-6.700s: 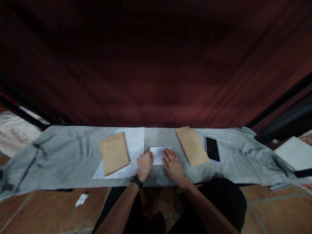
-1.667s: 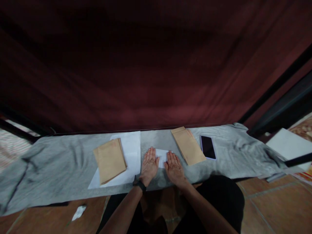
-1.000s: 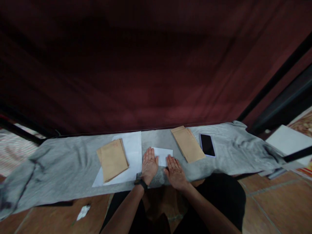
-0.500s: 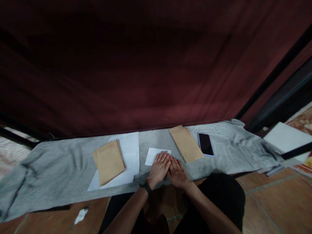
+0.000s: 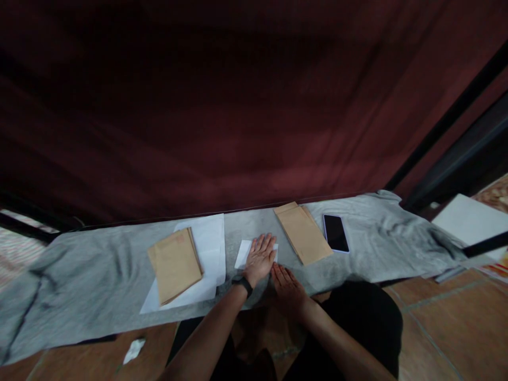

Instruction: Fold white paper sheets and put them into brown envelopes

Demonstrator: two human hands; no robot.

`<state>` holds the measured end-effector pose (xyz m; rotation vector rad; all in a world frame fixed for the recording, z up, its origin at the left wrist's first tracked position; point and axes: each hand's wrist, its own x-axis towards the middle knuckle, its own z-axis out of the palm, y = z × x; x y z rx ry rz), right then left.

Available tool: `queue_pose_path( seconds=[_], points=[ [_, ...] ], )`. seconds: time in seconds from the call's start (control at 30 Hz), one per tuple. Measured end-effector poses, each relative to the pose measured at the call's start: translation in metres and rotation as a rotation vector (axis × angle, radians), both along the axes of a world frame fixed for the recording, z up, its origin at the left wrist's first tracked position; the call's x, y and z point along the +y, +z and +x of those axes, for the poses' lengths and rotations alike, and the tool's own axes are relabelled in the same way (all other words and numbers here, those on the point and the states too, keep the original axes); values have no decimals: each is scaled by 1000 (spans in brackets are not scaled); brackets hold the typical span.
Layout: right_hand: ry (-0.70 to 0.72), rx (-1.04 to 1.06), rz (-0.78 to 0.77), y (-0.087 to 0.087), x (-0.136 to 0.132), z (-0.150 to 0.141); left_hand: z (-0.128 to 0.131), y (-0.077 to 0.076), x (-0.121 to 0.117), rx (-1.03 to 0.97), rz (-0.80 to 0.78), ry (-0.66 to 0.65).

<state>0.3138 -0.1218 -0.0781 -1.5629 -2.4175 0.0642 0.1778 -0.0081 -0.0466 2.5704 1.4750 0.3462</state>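
My left hand lies flat across a small white piece of paper, covering its middle and most of its right side. A dark band circles that wrist. My right hand rests just below and to the right, fingers stretched out, its fingertips by the paper's lower right corner; whether they touch it I cannot tell. Up and right of the hands is a stack of brown envelopes. Further left, more brown envelopes lie on larger white sheets.
A grey cloth covers the narrow bench surface. A phone lies at the right. Dark red fabric hangs behind. A scrap of white paper is on the tiled floor, and a white board-like object stands far right.
My left hand has slid slightly up and right over the paper. My right hand has drawn back toward me, apart from the left. The envelopes and phone stay put.
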Motion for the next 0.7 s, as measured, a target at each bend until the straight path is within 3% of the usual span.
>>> queue_pose_path(
  seconds=[0.27, 0.7],
  points=[
    [69, 56, -175, 28, 13, 14, -6, -6, 1, -3, 51, 47],
    [69, 238, -247, 57, 38, 24, -55, -13, -42, 46, 176, 248]
  ],
)
